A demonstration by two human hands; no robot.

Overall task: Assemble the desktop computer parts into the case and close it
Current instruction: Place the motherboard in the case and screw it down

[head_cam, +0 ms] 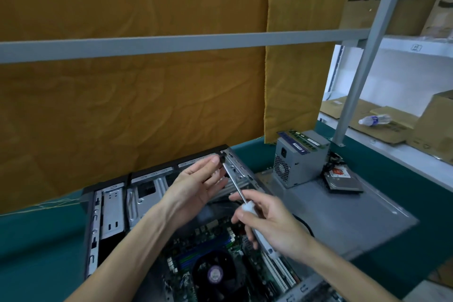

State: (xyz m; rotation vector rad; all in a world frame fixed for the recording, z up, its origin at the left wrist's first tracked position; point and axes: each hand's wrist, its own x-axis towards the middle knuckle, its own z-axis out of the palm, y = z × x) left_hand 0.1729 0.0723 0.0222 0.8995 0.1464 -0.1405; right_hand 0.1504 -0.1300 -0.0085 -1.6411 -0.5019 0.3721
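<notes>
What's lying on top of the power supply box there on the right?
On top of the power supply lie memory sticks, flat along its top edge; their exact number is unclear. The power supply stands on the grey side panel. What is behind it is hidden.

I see a big yellow-brown cloth (127, 95) hanging at the back, with a grey metal bar (171, 45) running across in front of it. The worktop (36, 240) has a dark green top, and a slanted grey post (362, 56) stands at its far right corner. Past the post I can see white shelves (404, 43) holding brown cardboard boxes (382, 0), and a plastic water bottle (375, 120) lies on its side on flat cardboard on a lower shelf.
</notes>
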